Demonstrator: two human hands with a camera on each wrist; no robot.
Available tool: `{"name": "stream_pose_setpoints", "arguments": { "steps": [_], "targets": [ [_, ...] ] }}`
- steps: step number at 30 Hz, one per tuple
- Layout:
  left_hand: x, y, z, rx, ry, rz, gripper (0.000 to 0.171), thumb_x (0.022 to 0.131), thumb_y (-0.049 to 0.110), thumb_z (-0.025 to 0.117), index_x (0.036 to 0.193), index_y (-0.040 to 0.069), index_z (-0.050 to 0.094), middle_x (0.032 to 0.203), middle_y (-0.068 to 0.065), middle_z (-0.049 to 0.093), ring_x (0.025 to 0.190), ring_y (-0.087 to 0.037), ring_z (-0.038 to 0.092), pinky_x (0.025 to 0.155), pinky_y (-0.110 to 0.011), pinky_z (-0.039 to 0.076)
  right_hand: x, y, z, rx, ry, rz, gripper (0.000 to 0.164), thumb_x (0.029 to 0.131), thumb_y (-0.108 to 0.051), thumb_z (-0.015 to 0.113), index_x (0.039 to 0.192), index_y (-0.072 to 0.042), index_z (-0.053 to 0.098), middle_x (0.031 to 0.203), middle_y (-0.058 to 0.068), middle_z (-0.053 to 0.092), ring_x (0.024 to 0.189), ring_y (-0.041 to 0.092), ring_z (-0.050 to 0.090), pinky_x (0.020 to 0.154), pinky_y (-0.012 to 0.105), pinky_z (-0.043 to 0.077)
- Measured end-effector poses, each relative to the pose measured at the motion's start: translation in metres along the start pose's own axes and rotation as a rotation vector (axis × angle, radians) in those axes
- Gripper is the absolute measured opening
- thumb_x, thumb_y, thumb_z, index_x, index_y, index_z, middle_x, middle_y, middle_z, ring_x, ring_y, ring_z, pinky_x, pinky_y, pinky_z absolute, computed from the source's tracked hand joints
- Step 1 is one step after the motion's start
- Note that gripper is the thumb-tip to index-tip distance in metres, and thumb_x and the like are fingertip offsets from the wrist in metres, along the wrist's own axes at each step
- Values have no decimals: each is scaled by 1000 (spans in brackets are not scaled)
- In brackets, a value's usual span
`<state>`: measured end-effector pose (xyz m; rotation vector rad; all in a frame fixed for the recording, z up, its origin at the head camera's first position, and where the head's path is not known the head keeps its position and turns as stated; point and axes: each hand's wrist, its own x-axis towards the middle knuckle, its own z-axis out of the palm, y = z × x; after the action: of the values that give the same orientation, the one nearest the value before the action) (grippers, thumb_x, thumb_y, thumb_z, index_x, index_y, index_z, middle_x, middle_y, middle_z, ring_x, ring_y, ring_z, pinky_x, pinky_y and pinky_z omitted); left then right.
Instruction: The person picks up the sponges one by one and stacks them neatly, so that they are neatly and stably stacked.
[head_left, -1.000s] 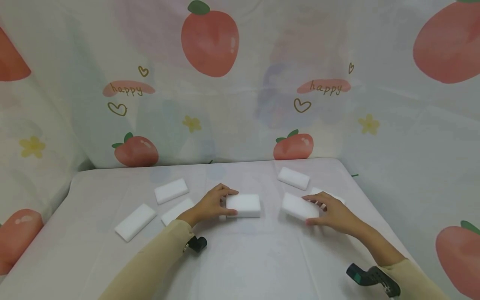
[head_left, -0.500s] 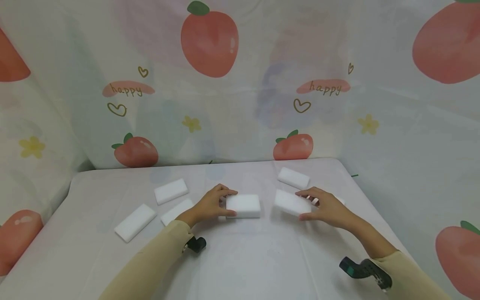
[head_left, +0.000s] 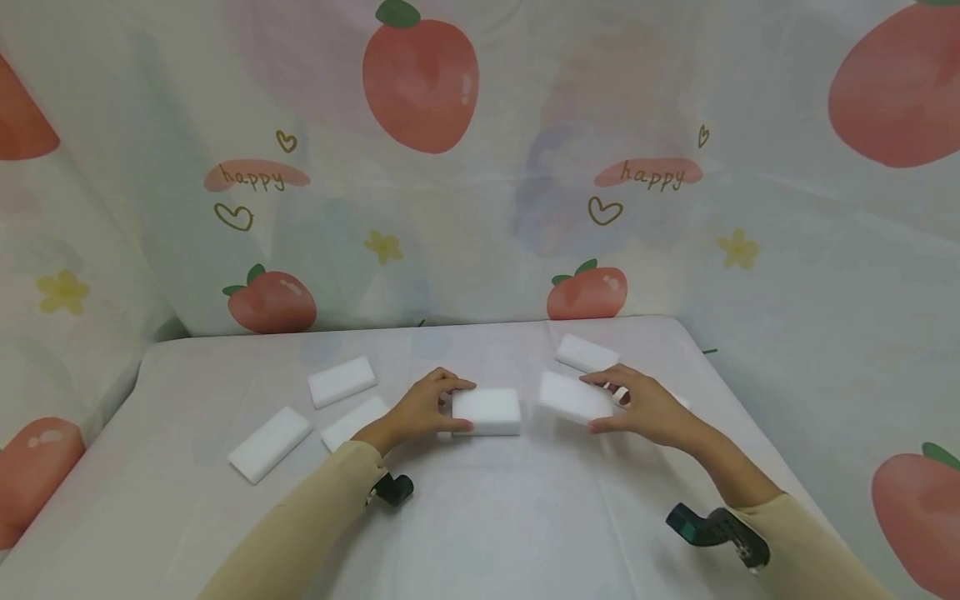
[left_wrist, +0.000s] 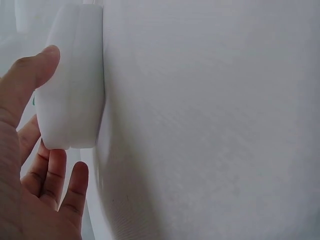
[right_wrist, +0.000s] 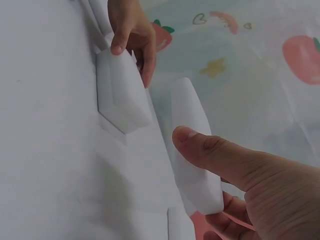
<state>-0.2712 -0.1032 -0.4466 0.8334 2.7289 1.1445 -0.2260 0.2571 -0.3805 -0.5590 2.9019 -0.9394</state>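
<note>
Near the middle of the table, my left hand [head_left: 420, 408] pinches the left end of a white sponge stack [head_left: 487, 412], thumb on the near side and fingers on the far side. A seam between two layers shows on this stack [left_wrist: 75, 75] in the left wrist view, and it rests on the table. My right hand [head_left: 648, 407] holds another white sponge [head_left: 573, 398] by its right end, between thumb and fingers. That sponge [right_wrist: 192, 150] is tilted and raised off the table, just right of the stack with a gap between them.
On the left lie three flat white sponges [head_left: 270, 444]. At the back right is a single white sponge [head_left: 587, 353], and another [head_left: 681, 401] is mostly hidden behind my right hand. A white cloth covers the table [head_left: 510, 525]; a fruit-print curtain [head_left: 480, 208] hangs behind.
My right hand has carried its sponge leftward and slightly away from me, closer to the stack. The left hand and the stack have stayed in place.
</note>
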Motion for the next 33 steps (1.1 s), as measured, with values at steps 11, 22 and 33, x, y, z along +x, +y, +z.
{"name": "stream_pose_setpoints", "arguments": {
  "steps": [11,22,33],
  "targets": [
    [0,0,0,-25,-2,-16,63,76,30,86,132,15,63,119,-2,54,96,-16,53,87,-32,48,17,-14,8,22,-2,-45,67,72,-29,89,132,-15,62,116,5,58,98,23,53,82,37,48],
    [0,1,-1,13,8,6,62,76,31,86,131,14,63,119,-3,54,95,-14,51,85,-31,47,29,-24,13,37,-16,-77,67,73,-29,88,132,-13,61,117,7,58,100,24,51,79,35,46],
    [0,0,-1,32,8,2,62,76,32,86,131,15,64,119,-3,54,93,-14,50,82,-29,45,41,-28,25,93,-60,-93,67,72,-27,89,132,-14,62,118,6,57,106,23,50,87,41,46]
  ]
}}
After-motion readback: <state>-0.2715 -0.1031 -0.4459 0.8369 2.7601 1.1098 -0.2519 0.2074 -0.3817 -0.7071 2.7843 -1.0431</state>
